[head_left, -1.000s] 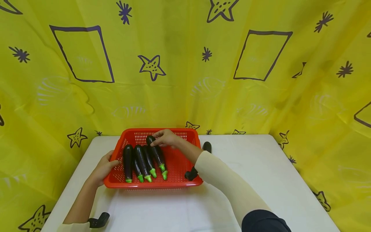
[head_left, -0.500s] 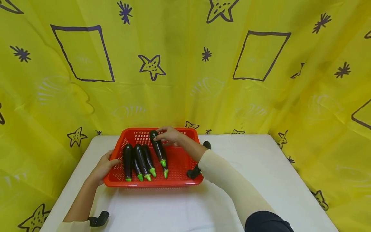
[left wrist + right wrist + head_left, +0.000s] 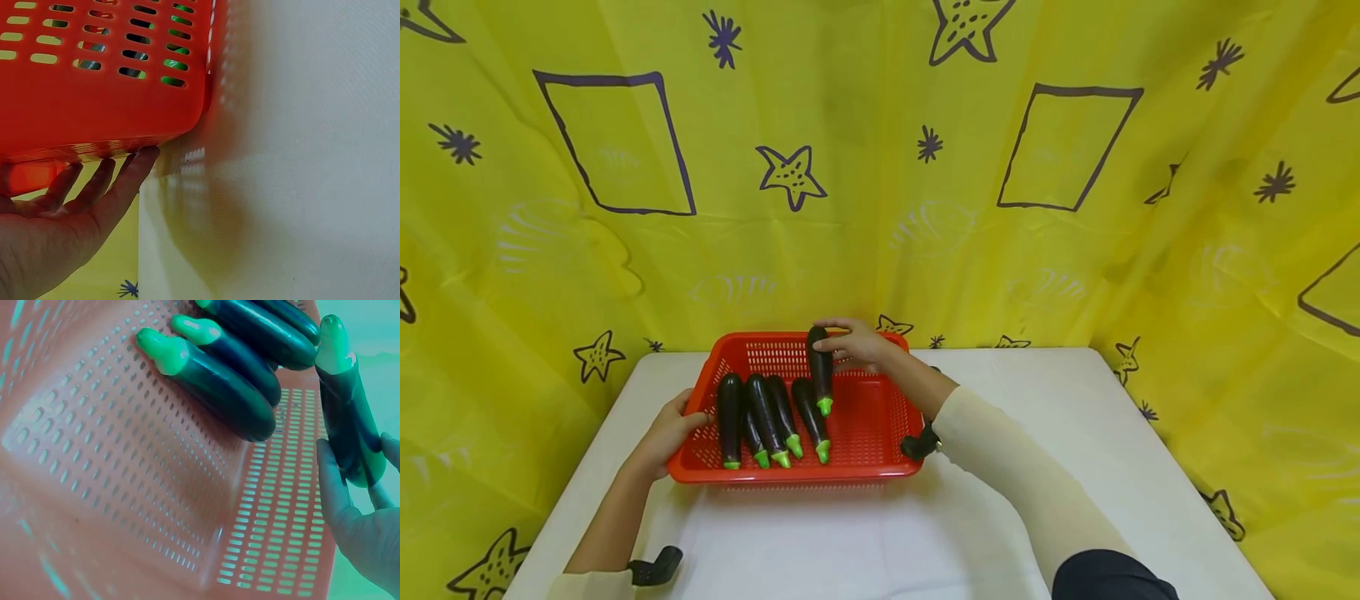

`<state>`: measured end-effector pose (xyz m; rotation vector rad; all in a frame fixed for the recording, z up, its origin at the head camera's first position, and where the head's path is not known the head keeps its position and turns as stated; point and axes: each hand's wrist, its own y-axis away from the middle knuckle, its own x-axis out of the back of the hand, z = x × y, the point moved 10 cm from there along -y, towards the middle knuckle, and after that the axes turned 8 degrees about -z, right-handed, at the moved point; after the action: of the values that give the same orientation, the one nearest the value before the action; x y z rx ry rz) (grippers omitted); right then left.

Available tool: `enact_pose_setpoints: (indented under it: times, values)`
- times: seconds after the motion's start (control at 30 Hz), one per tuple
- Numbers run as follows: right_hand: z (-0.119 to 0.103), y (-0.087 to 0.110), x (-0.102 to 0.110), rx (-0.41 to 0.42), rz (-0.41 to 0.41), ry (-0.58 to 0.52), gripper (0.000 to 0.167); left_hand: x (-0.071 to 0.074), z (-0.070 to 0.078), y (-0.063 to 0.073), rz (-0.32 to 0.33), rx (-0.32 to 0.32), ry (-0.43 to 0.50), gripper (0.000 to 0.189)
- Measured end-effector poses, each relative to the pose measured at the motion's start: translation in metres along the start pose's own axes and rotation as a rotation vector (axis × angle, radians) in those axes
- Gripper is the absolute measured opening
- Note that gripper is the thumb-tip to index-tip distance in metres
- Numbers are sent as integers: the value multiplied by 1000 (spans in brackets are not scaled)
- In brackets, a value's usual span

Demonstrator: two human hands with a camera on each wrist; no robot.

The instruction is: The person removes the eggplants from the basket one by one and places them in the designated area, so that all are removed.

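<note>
In the head view, my right hand (image 3: 861,344) holds a dark purple eggplant (image 3: 822,373) above the basket floor, its green stem end pointing down toward me. The right wrist view shows fingers and thumb around the rounded end of this eggplant (image 3: 350,425). Several more eggplants (image 3: 762,417) lie side by side in the left and middle of the red plastic basket (image 3: 797,477). My left hand (image 3: 668,433) grips the basket's left rim, thumb inside. In the left wrist view, the fingers (image 3: 140,170) press the basket's outer side from below.
The basket stands on a white table (image 3: 790,542), close to its back edge. A yellow patterned curtain (image 3: 865,250) hangs behind and along both sides. Black wrist devices (image 3: 657,567) sit on both forearms. Perforations cover the basket's floor and walls.
My right hand has lifted the eggplant off another one and moved it right and back, turning it more upright. The left hand has stayed on the rim.
</note>
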<state>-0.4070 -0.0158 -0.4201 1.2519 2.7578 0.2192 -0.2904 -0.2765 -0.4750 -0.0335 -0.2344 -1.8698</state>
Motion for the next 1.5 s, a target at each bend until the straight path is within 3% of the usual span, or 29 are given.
enact_pose_setpoints:
  times: [0.37, 0.8, 1.27, 1.5]
  values:
    - [-3, 17, 11, -26, 8, -18, 58, 1, -3, 0, 9, 6, 4, 59]
    - [-12, 40, 28, 5, 85, -12, 54, 0, 1, 2, 15, 26, -10, 59]
    - [-16, 67, 42, 67, 160, 110, 54, 2, 1, 1, 9, -4, -19, 56]
    - [-14, 81, 49, 95, 226, 141, 51, 1, 0, 0, 9, 11, -14, 56]
